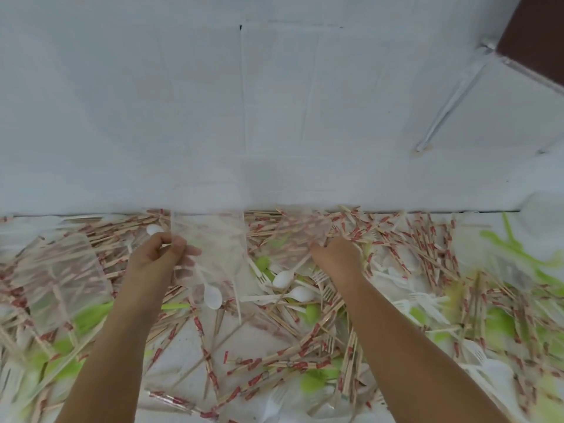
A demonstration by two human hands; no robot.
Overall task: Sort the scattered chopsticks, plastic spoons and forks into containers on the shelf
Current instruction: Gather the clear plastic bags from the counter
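2 bare forearms reach in from 7 and 5 o'clock over a white worktop (189,340) littered with paper-sleeved chopsticks (293,363), white forks (328,290) and green cutlery (314,381). The left hand (157,254) pinches the edge of a clear bag (219,239). Inside it a white spoon (211,294) lies along 11 to 5 o'clock, bowl nearest. The right hand (337,254), knuckles up, digs into the pile beside a 2nd clear bag (305,228), and its grip is hidden. A white wall (274,117) stands at 12 o'clock.

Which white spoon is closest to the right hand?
The upper white spoon just left of the right hand; its handle reaches toward it. The others lie lower or by the left hand.
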